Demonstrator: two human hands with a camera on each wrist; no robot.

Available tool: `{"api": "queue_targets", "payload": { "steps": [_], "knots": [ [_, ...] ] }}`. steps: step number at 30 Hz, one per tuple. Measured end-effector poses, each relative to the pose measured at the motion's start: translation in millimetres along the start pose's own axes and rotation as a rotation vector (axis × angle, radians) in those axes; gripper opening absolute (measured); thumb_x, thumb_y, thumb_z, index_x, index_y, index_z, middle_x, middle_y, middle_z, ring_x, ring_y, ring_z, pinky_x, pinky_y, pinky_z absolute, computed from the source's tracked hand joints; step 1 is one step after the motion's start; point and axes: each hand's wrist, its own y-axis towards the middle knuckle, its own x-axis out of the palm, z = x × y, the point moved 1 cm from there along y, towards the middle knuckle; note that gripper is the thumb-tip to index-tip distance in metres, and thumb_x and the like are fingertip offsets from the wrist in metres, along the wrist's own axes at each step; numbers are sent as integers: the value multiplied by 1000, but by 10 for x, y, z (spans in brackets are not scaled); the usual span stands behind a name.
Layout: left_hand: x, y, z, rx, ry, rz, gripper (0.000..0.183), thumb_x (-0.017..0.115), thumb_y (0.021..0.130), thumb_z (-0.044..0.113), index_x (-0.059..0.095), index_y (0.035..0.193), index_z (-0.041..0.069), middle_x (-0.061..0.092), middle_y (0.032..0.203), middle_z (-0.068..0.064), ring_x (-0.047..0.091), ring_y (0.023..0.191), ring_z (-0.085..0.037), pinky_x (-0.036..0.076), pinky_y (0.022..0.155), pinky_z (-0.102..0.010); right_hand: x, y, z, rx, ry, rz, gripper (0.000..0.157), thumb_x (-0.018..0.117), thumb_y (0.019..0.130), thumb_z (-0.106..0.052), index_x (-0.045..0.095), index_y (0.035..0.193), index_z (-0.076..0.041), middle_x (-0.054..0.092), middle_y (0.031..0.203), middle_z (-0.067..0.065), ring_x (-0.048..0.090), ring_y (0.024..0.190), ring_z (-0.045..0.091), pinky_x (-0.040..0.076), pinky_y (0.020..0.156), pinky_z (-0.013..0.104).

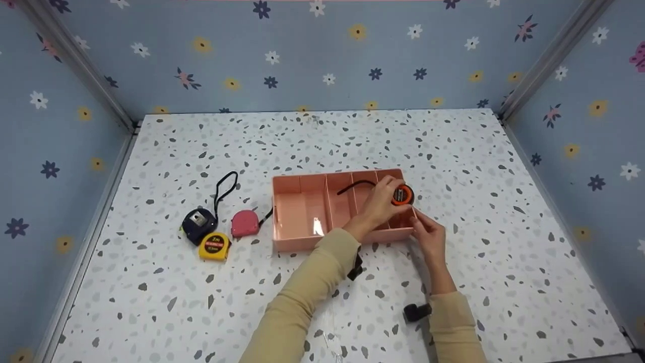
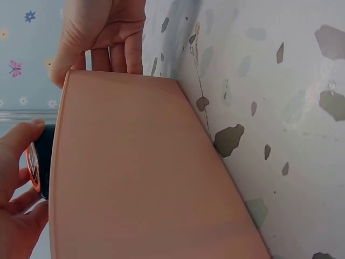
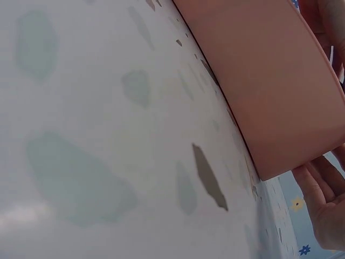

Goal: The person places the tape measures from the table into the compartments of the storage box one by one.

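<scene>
My left hand (image 1: 379, 202) grips a black tape measure (image 1: 402, 194) with an orange ring, over the right end of a pink divided box (image 1: 298, 245). A black strap (image 1: 359, 182) trails leftward from it across the dividers. At the box's front right corner, my right hand (image 1: 430, 235) holds the rim between thumb and fingers. In the left wrist view, the tape measure (image 2: 46, 162) shows just above the rim, pinched between thumb and fingers. The right wrist view has the right hand (image 3: 326, 208) at the end wall of the box.
Left of the box lie a dark blue tape measure (image 1: 199, 225) with a looped strap, a yellow one (image 1: 214, 246) and a pink one (image 1: 245, 223). The speckled table (image 1: 322, 141) meets blue flowered walls (image 1: 302, 55) at the back and sides.
</scene>
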Motion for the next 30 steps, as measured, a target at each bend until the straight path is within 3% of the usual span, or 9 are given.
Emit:
{"api": "queue_targets", "payload": {
  "steps": [9, 15, 21, 30],
  "knots": [
    [4, -18, -2, -12, -40, 1, 52, 72, 74, 25, 53, 116, 3, 49, 106, -6, 51, 93, -12, 41, 77, -13, -20, 55, 134, -42, 18, 7, 31, 56, 85, -3, 56, 113, 8, 60, 106, 16, 59, 84, 7, 51, 65, 22],
    [1, -32, -4, -14, -38, -3, 52, 73, 73, 26, 53, 115, 3, 49, 105, -5, 51, 91, -11, 41, 76, -13, -63, 87, 255, -95, 94, -46, 32, 62, 83, -16, 61, 112, -1, 62, 106, 10, 59, 89, 12, 50, 66, 21],
    [9, -46, -13, -1, -19, 11, 51, 74, 71, 28, 54, 111, 4, 50, 102, -5, 51, 89, -12, 42, 76, -14, -43, 67, 207, -68, 32, -20, 33, 60, 84, -12, 59, 114, 1, 61, 108, 11, 59, 89, 10, 50, 66, 21],
    [37, -59, -47, -40, -10, 17, 49, 76, 69, 30, 55, 106, 6, 49, 97, -2, 50, 87, -11, 42, 75, -14, -21, 43, 130, -30, -13, 7, 32, 59, 84, -10, 58, 114, 1, 58, 112, 13, 58, 91, 9, 50, 67, 21]
  ]
}}
